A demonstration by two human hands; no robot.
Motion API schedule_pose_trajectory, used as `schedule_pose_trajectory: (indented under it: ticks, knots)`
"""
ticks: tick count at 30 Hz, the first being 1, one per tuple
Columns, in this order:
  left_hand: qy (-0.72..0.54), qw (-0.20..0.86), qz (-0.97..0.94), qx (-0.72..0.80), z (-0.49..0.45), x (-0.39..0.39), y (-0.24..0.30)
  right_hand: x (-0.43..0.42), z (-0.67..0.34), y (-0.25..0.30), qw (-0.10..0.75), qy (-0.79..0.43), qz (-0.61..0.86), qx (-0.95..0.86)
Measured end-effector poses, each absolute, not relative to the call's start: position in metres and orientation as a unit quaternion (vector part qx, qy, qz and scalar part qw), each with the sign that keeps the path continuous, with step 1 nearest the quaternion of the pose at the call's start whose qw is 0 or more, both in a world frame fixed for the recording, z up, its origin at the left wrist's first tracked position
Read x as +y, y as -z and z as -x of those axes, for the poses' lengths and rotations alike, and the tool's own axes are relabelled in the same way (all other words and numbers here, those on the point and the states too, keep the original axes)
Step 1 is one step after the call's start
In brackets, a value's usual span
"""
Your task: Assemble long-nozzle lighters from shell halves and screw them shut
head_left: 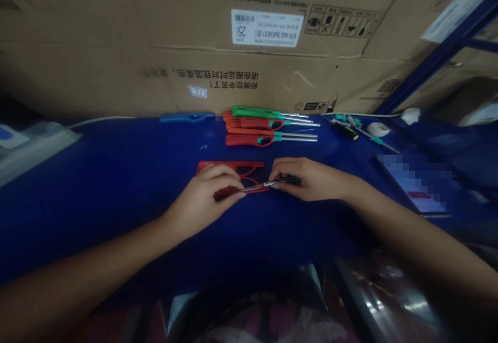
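Observation:
My left hand [212, 192] is closed in a pinch on a small dark red translucent part [223, 193] of a long-nosed lighter. From it a thin wire with a short silvery piece [267, 183] runs across to my right hand [298, 179]. The fingers of that hand are closed on a slim dark part [291, 179], whose exact kind I cannot make out. Just behind my fingers a red lighter casing half [251, 166] with a trigger opening lies flat on the blue table, partly hidden by my left hand. Another red casing half [252, 181] shows between my hands.
Several red and green lighters [268, 123] with metal tubes lie stacked behind. A blue lighter handle [187, 118] is left of them. To the right are a screwdriver [346, 129], a white roll [377, 129] and a phone [412, 184]. A large cardboard box [175, 21] stands at the back.

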State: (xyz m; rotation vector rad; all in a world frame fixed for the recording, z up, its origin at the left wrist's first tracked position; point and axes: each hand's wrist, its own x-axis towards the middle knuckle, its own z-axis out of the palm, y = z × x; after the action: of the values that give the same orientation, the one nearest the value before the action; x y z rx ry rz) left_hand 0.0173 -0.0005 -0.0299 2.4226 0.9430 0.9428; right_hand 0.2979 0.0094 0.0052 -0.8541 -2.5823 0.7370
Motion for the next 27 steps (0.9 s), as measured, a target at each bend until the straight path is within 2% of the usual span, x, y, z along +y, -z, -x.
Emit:
schedule_pose_trajectory:
  ticks: [19,27]
  knots:
    - [-0.355,0.195,-0.850,0.337,-0.0199,-0.0043,0.0296,0.0027,-0.2940,-0.0083,0.144,-0.196,0.318,-0.916]
    - [-0.354,0.197,-0.850,0.336,-0.0198,-0.0069,0.0307,0.0010,-0.2918,-0.0092,0.124,-0.099,0.308,-0.938]
